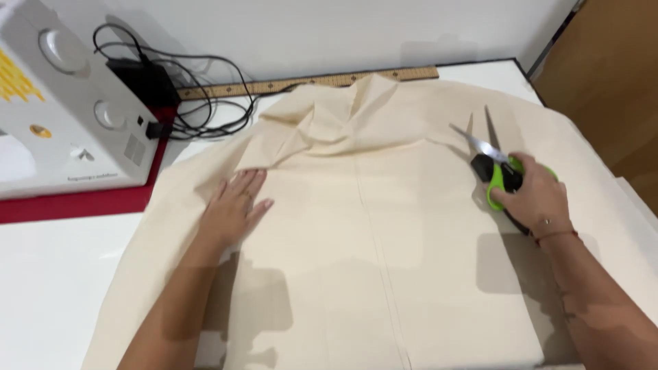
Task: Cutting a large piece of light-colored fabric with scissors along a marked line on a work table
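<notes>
White table (55,274), sewing machine (65,103) at far left, wooden ruler (308,82) along the wall. Cream fabric (384,226) spread across our table. Our left hand (233,209) lies open, flat on the cloth; our right hand (534,195) grips green-handled scissors (493,164), blades parted, over the fabric's right side.

My head view is bright and evenly lit, apparently from overhead. Soft, short shadows fall toward six o'clock under both forearms onto the cream cloth (384,226). The white table (48,274) at eight o'clock is nearly washed out, and the sewing machine (62,103) at ten o'clock is overexposed, with its edges soft. The scissors (495,168) blades glint at two o'clock. I see slight motion blur overall.
</notes>
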